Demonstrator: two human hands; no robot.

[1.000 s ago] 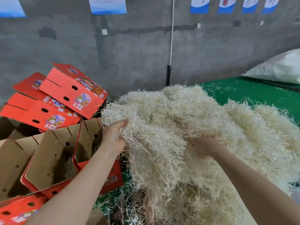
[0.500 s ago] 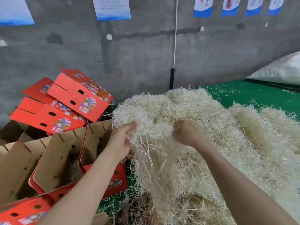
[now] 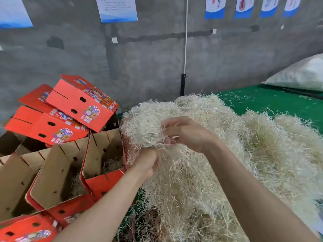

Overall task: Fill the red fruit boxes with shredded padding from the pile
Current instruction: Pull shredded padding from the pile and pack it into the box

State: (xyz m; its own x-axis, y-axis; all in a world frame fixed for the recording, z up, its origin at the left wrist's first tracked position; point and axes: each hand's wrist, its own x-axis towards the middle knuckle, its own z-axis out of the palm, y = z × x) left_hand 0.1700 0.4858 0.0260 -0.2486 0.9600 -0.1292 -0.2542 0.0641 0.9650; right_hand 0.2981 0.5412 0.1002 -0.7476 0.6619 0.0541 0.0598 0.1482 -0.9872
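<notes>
A big pile of pale shredded padding [image 3: 253, 154] covers the green table. My left hand [image 3: 148, 165] grips a clump of padding [image 3: 145, 130] from below at the pile's left edge. My right hand [image 3: 185, 135] pinches the same clump from the right, fingers curled into the strands. Just left of the clump stands an open red fruit box [image 3: 103, 182], its brown inside showing a little padding at the bottom. A second open box [image 3: 52, 175] lies left of it, also with some strands inside.
Several closed red boxes [image 3: 78, 105] are stacked tilted behind the open ones, against a grey concrete wall. More red boxes [image 3: 26, 231] lie at the lower left. The green table surface [image 3: 272, 100] runs to the right, where a white sack [image 3: 300, 75] rests.
My right hand came up out of the pile and moved left to the clump. My left hand dropped lower under it. The clump has been gathered between both hands beside the open box.
</notes>
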